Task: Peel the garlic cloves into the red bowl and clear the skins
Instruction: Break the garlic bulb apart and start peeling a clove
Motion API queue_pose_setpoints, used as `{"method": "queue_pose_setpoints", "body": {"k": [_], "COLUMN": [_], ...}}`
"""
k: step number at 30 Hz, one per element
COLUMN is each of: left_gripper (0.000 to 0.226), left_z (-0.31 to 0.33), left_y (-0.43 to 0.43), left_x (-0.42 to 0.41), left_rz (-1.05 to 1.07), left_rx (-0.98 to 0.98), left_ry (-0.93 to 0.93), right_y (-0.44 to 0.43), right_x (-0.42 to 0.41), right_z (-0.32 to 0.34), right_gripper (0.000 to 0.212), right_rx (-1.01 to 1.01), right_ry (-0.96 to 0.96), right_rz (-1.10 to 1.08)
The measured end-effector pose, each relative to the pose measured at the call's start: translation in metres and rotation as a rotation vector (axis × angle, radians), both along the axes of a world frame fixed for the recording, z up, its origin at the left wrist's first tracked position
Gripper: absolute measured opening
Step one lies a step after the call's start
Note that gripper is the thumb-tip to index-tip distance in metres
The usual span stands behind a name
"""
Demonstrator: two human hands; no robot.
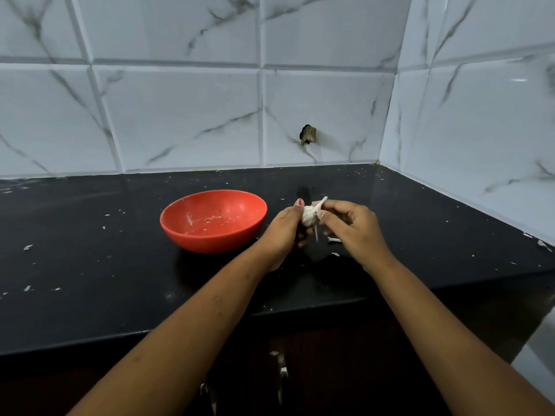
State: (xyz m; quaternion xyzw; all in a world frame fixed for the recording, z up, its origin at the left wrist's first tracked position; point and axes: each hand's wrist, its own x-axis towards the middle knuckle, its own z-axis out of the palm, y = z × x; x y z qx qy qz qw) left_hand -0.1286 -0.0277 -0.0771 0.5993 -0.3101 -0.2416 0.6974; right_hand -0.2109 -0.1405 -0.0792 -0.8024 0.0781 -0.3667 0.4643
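Observation:
A red bowl (213,220) stands on the black counter (90,265), holding only a few white flecks. Just right of it, above the counter, my left hand (283,232) grips a white garlic bulb (308,217) with its fingers curled round it. My right hand (353,226) is at the bulb's right side and pinches a strip of papery skin (320,203) that sticks up from the bulb. Loose skin pieces (334,240) lie on the counter under my hands. How many cloves the bulb has is hidden by my fingers.
Small skin flakes (28,247) are scattered over the counter. White marble-look tiles form the back wall (210,115) and the right wall (480,130), meeting in a corner. A dark hole (307,135) marks the back wall. Cabinet handles (281,373) show below the counter edge.

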Motion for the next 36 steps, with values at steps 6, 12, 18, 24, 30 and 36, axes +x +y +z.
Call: {"method": "queue_pose_setpoints", "body": {"k": [6, 12, 18, 24, 30, 36], "left_gripper": [0.041, 0.045, 0.055, 0.062, 0.047, 0.014], "left_z": [-0.003, -0.004, 0.002, 0.002, -0.001, -0.005], "left_y": [0.000, 0.000, 0.002, 0.001, 0.000, -0.002], "left_x": [0.001, 0.003, 0.003, 0.002, 0.005, 0.004], "left_rz": [-0.010, -0.009, -0.042, -0.003, 0.076, 0.152], "left_rx": [0.042, 0.078, 0.049, 0.028, 0.036, -0.032], "left_ry": [-0.136, -0.099, 0.019, 0.041, 0.003, 0.014], "right_y": [0.002, 0.002, 0.007, -0.008, -0.006, -0.006], "right_x": [0.001, 0.002, 0.001, 0.000, -0.005, -0.005], "right_z": [0.001, 0.000, 0.001, -0.001, -0.006, -0.006], "right_gripper": [0.013, 0.017, 0.023, 0.010, 0.024, 0.013], "right_rx": [-0.108, -0.207, -0.150, -0.012, -0.234, -0.225], "right_ry": [-0.031, -0.063, -0.089, 0.040, 0.281, 0.142], "right_rz": [-0.091, -0.118, -0.112, -0.179, -0.225, -0.344]}}
